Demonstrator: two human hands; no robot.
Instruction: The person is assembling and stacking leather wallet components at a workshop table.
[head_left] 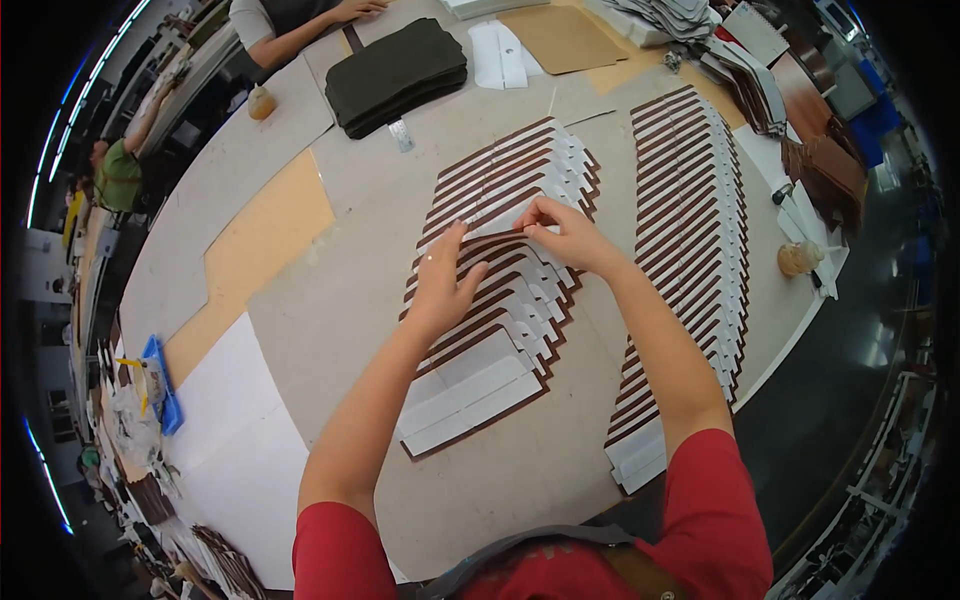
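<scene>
Strip (490,238), white with a brown edge, sits about mid-row in the nearer row (475,395) of overlapping strips, in front of the person on the table (340,270). Right hand (560,232) is narrow, thumb and forefinger pinched at the strip's right end. Left hand (440,275) is wide, thumb apart from the fingers, at the strip's left end; can't tell how firmly it presses. Strips in this row overlap like shingles, notched ends to the right; the nearest one lies mostly uncovered. Second row (690,190), same kind, longer, runs just right of it, partly behind the right forearm. Beyond the rows: dark green stack (395,75), white pieces (497,55) beside it, tan sheet (565,38) next to those. Right table edge has a jar (797,259) and, farther up, brown pieces (830,170) in a pile. Left side: tan panel (265,240), white sheet (230,430) nearer the person, blue tray (173,405) near the table's left edge. Small tan pot (262,103) stands far left. Co-worker's hand (358,9) rests at the top edge; another person in green (118,178) is off to the left.
</scene>
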